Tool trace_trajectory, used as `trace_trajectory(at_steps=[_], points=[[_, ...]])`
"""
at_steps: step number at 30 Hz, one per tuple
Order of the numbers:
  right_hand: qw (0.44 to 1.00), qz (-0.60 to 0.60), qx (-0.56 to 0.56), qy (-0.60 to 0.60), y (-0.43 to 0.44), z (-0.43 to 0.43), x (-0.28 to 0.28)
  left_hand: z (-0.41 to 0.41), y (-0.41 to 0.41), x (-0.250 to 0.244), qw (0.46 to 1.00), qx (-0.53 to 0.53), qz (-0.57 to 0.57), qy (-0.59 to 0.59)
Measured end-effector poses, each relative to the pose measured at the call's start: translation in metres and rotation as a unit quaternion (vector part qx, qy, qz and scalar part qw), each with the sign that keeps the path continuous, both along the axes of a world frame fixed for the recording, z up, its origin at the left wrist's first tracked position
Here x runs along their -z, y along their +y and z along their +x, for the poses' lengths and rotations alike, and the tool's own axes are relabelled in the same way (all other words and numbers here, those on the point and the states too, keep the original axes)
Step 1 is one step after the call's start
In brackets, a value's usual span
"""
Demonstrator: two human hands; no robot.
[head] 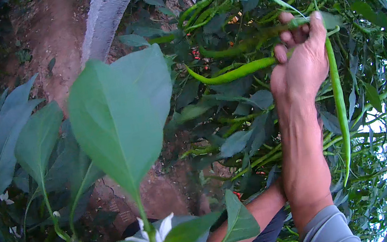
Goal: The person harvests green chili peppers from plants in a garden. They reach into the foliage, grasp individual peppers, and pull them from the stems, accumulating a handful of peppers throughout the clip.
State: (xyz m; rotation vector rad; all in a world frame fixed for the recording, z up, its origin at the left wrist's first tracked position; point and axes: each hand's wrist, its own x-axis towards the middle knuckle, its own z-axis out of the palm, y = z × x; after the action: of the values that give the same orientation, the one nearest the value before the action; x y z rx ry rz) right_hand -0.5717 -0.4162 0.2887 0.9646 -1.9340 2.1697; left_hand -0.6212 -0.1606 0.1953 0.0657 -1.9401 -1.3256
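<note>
My right hand (300,45) is raised among pepper plants at the upper right, its palm side towards me. Its fingers are curled around long green chili peppers. One curved pepper (237,72) sticks out to the left from under the curled fingers. A blurred green pepper (242,46) reaches up to the fingertips. Another long, thin pepper (340,106) hangs down beside the thumb and wrist; whether the hand grips it cannot be told. My left forearm (229,237) passes behind the right one, and my left hand is hidden there.
Large leaves (119,124) and a white flower (154,234) stand close in front at the left. A pale concrete-like post (103,20) rises at the top. Bare soil (50,41) runs between the rows. More peppers (205,12) hang among the foliage.
</note>
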Motion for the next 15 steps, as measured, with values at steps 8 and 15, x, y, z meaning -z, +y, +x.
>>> trace_trajectory(at_steps=[8, 15], points=[[0.979, -0.017, 0.012, 0.200, 0.018, 0.057, -0.015, 0.000, -0.003, -0.001, 1.000, -0.001, -0.002, -0.009], [0.964, -0.096, -0.055, 0.244, 0.030, 0.077, -0.026, -0.006, 0.006, -0.009, 1.000, 0.019, -0.006, -0.018]])
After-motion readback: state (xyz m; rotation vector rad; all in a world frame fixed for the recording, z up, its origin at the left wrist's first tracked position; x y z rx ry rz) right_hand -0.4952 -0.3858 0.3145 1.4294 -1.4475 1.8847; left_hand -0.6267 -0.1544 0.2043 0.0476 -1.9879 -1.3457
